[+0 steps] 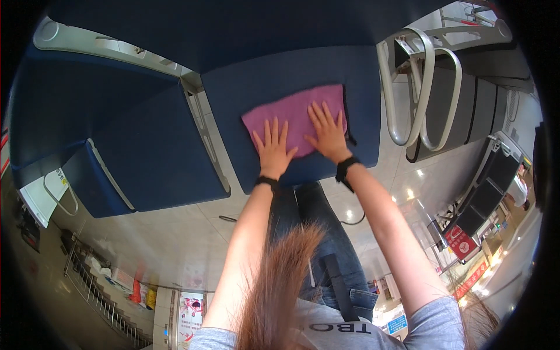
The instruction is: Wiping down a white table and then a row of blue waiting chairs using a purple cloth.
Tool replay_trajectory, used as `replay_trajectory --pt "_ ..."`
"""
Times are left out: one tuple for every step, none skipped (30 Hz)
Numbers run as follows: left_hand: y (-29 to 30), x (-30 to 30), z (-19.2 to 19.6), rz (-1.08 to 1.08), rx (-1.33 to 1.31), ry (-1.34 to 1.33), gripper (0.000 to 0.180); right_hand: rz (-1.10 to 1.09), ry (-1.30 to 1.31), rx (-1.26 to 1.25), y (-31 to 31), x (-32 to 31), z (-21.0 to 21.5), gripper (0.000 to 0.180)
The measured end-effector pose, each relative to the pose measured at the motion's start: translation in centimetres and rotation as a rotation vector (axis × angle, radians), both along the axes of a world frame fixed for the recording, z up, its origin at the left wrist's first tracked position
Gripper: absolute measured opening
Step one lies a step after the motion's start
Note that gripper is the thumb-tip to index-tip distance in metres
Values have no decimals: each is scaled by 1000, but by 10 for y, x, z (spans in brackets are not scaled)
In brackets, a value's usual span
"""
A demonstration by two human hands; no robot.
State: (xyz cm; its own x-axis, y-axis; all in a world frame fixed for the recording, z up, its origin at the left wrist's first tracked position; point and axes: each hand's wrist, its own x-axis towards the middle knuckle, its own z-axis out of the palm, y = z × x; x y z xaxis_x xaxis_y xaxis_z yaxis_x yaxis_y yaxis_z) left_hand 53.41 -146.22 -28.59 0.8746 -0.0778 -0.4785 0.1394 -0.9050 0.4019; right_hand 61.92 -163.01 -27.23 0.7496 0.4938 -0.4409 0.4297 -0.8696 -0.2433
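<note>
A purple cloth (297, 114) with a dark edge is spread over a dark blue padded seat (233, 87) in front of me. My left hand (274, 149) lies flat on the cloth's near left part, fingers spread. On its right half rests my right hand (328, 134), palm down with the fingers stretched out. Neither hand grips the cloth. Each wrist wears a black band. A small dark strip, perhaps a zip or strap, shows at the cloth's right end beside my right hand.
Another blue seat (157, 134) adjoins on the left across a narrow metal-framed gap. Looped metal armrests (426, 93) rise at the right, with dark grey seats (472, 105) beyond. My jeans (326, 233) are just below the seat's front edge, over a pale tiled floor (175, 239).
</note>
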Motion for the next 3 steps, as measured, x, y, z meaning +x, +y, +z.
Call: replay_trajectory --pt "-5 -22 4 -34 9 40 83 -3 -2 -1 -4 -22 6 81" --pt "-2 -50 6 -43 -5 43 85 41 100 -71 -3 -43 12 83" --pt "-1 -52 6 -44 -3 43 85 87 204 -149 -5 -65 19 84"
